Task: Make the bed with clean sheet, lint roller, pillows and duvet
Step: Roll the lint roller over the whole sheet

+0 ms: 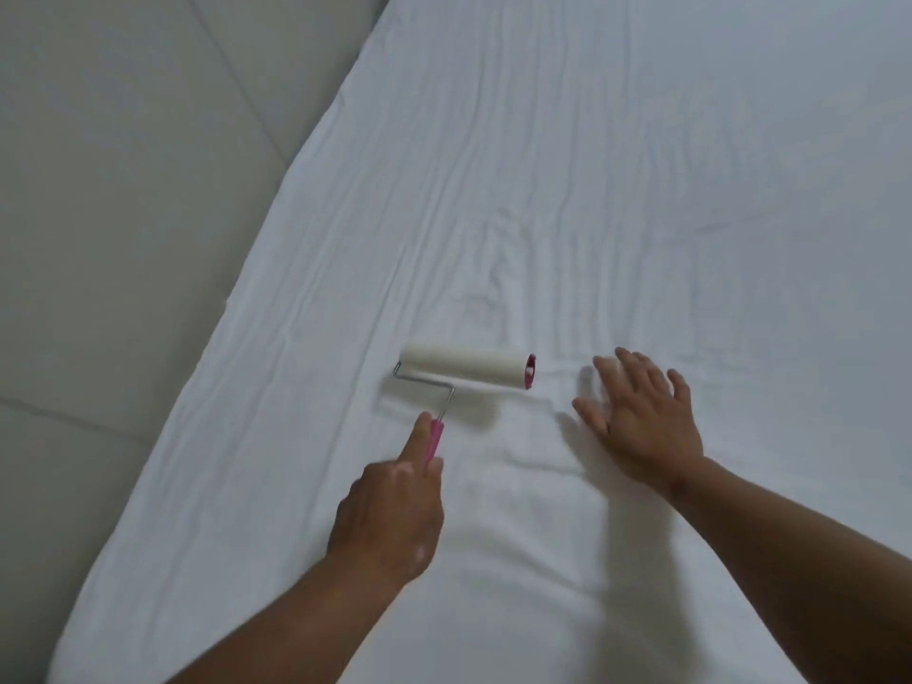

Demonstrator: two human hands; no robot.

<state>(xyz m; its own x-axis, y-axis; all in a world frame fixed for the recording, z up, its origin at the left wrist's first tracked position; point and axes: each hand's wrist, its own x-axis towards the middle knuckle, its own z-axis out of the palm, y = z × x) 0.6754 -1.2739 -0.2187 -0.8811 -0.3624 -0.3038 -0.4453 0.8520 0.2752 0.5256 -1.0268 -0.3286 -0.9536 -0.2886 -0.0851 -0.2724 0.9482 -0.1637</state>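
Pale tiled floor (123,190) beside bed at left. White sheet (592,190), wrinkled, covers mattress. Lint roller (466,371), white roll w/ pink end cap & pink handle, lies on sheet mid-frame. Left hand (390,515) grips handle, index finger along it. Right hand (641,417), fingers spread flat, rests on sheet just right of roller.

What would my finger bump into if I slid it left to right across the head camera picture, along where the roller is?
Grey floor → white sheet → lint roller → right hand, lying flat on the sheet.
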